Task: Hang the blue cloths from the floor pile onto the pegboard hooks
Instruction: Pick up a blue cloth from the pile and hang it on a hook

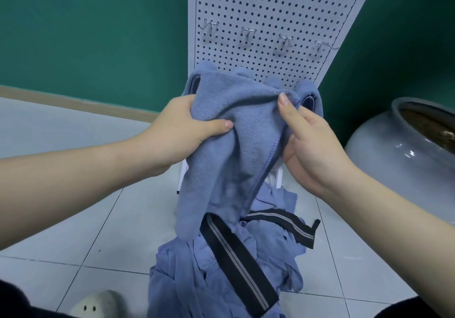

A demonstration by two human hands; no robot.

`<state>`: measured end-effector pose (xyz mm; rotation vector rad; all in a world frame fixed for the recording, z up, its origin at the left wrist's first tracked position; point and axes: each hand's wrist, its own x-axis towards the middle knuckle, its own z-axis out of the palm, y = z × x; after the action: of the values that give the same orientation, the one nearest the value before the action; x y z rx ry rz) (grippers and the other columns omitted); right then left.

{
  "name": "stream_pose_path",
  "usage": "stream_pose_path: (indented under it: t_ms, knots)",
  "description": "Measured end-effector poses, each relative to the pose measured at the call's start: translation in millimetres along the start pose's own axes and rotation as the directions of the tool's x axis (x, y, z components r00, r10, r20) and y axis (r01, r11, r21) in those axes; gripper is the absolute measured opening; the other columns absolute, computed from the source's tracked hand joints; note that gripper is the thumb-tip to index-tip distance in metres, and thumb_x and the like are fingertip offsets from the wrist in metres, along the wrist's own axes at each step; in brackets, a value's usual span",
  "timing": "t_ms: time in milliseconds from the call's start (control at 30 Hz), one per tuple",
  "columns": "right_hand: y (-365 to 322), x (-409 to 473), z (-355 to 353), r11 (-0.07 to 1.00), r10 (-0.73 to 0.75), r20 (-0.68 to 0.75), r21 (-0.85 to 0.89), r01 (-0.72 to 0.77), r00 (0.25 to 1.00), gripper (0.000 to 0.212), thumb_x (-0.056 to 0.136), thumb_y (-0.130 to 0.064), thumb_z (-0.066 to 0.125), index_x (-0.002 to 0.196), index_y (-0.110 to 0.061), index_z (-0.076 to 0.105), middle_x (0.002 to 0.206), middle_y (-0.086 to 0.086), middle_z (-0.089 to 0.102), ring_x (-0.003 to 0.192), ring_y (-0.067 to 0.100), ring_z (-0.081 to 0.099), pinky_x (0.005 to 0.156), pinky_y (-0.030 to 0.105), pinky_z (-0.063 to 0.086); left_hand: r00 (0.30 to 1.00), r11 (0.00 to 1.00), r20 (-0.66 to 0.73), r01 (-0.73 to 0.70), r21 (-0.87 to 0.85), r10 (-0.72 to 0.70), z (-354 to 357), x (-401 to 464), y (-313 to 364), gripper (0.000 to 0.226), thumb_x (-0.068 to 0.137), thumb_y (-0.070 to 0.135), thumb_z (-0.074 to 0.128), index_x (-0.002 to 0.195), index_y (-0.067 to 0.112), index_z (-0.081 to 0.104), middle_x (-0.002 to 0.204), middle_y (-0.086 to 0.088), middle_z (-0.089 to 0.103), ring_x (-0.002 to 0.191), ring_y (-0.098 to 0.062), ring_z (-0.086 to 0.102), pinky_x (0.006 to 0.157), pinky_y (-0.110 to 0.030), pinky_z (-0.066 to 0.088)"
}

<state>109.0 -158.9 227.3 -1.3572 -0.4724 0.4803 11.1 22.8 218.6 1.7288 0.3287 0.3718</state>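
Head view, nearest first: at about six o'clock the floor pile (221, 268) of thin blue cloths lies heaped on the pale tiles, with a black strap (236, 263) bearing grey stripes running across it, and a pale shoe (98, 305) shows at seven o'clock. Just above the heap both hands hold one thicker blue cloth (221, 145) bunched up in the middle of the frame, its lower end dangling onto the pile. The left hand (182, 130), at nine o'clock of the cloth, has its thumb pressed over a fold and its fingers hidden behind the fabric, so their spread cannot be told. The right hand (312, 143), at three o'clock, pinches the stitched upper hem between thumb and fingers curled underneath. Beyond, toward twelve o'clock, the white pegboard (270, 10) leans against the green wall with a row of bare metal hooks (248, 34) across it, and a grey ceramic jar (403, 145) stands at three o'clock. The likely trouble is that the hanging end sits on the strap and could drag it or another cloth up when lifted. A bunched grip could also mean the hook catches only a loose fold, letting the heavy cloth slide off.
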Motion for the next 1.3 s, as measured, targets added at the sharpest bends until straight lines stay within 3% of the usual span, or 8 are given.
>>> stream_pose_path:
  t_ms: [333, 500, 600, 733, 933, 1067, 1167, 1300]
  knots:
    - [7.9, -1.8, 16.8, 0.982, -0.129, -0.146, -0.159, 0.105, 0.981, 0.044, 0.096, -0.038, 0.066, 0.094, 0.007, 0.069, 0.113, 0.035, 0.065, 0.090, 0.024, 0.060, 0.085, 0.050, 0.051, 0.916, 0.968, -0.369, -0.067, 0.244, 0.157, 18.6, 3.7, -2.0, 0.020, 0.074, 0.025, 0.080, 0.083, 0.013, 0.068, 0.080, 0.000, 0.073, 0.073, -0.017, 0.064, 0.073, -0.047, 0.058]
    - [1.4, -3.8, 21.3, 0.972, -0.207, -0.198, -0.155, 0.178, 0.958, 0.069, 0.081, -0.055, 0.067, 0.089, 0.013, 0.055, 0.093, 0.046, 0.056, 0.082, 0.024, 0.051, 0.074, 0.046, 0.041, 0.914, 0.956, -0.301, -0.221, 0.193, 0.273, 37.3, -12.3, 8.5, 0.012, 0.082, 0.022, 0.078, 0.089, 0.017, 0.071, 0.081, 0.006, 0.075, 0.078, -0.010, 0.071, 0.072, -0.038, 0.059]
    - [-5.0, -5.1, 18.9, 0.970, -0.219, -0.200, -0.148, 0.191, 0.955, 0.074, 0.082, -0.056, 0.068, 0.084, 0.015, 0.046, 0.076, 0.022, 0.051, 0.076, 0.025, 0.044, 0.063, 0.049, 0.037, 0.925, 0.942, -0.187, -0.312, 0.127, 0.332, 41.7, -21.8, 10.8, 0.010, 0.085, 0.020, 0.066, 0.094, 0.016, 0.070, 0.088, 0.006, 0.075, 0.086, -0.013, 0.072, 0.080, -0.044, 0.060]
    - [-13.6, -8.7, 15.4, 0.967, -0.227, -0.218, -0.169, 0.192, 0.949, 0.062, 0.093, -0.044, 0.065, 0.082, 0.014, 0.047, 0.075, 0.016, 0.046, 0.070, 0.027, 0.036, 0.060, 0.046, 0.029, 0.911, 0.914, -0.086, -0.396, 0.091, 0.403, 41.3, -29.0, 9.8, 0.049, 0.083, 0.005, 0.043, 0.119, 0.020, 0.073, 0.114, 0.010, 0.073, 0.109, -0.010, 0.069, 0.092, -0.042, 0.059]
    - [-18.2, -15.0, 15.8, 0.968, -0.198, -0.191, -0.193, 0.161, 0.961, 0.055, 0.101, -0.035, 0.064, 0.061, -0.001, 0.050, 0.060, 0.010, 0.039, 0.062, 0.028, 0.029, 0.054, 0.045, 0.027, 0.832, 0.822, -0.099, -0.508, 0.258, 0.545, 39.5, -22.4, 8.8, 0.024, 0.094, 0.007, 0.066, 0.113, 0.020, 0.073, 0.114, 0.004, 0.060, 0.105, -0.009, 0.063, 0.079, -0.020, 0.054]
    - [-21.4, -21.4, 20.8, 0.943, -0.206, 0.007, -0.267, 0.200, 0.979, 0.085, 0.086, -0.073, 0.061, 0.099, 0.011, 0.065, 0.087, 0.034, 0.066, 0.075, 0.051, 0.056, 0.064, 0.050, 0.039, 0.829, 0.808, -0.084, -0.507, 0.301, 0.552, 36.3, -18.9, 11.0, 0.023, 0.086, 0.023, 0.078, 0.106, 0.021, 0.067, 0.112, 0.003, 0.058, 0.106, -0.012, 0.059, 0.086, -0.027, 0.053]
    - [-20.2, -23.6, 16.5, 0.904, -0.228, 0.093, -0.350, 0.247, 0.969, 0.032, 0.093, -0.040, 0.070, 0.071, -0.017, 0.072, 0.059, -0.009, 0.064, 0.057, 0.003, 0.056, 0.060, 0.015, 0.041, 0.865, 0.855, -0.111, -0.450, 0.259, 0.489, 34.8, -18.0, 10.2, 0.032, 0.082, 0.034, 0.078, 0.100, 0.028, 0.053, 0.102, 0.010, 0.058, 0.094, -0.010, 0.058, 0.080, -0.032, 0.052]
    - [-17.4, -20.9, 16.0, 0.895, -0.262, 0.054, -0.360, 0.264, 0.964, 0.028, 0.101, -0.023, 0.065, 0.101, 0.004, 0.070, 0.098, 0.028, 0.070, 0.084, 0.015, 0.061, 0.074, 0.049, 0.055, 0.963, 0.964, -0.038, -0.267, -0.008, 0.267, 33.0, -14.1, 5.5, 0.063, 0.070, 0.037, 0.092, 0.109, 0.020, 0.046, 0.107, 0.001, 0.071, 0.094, -0.015, 0.071, 0.082, -0.034, 0.058]
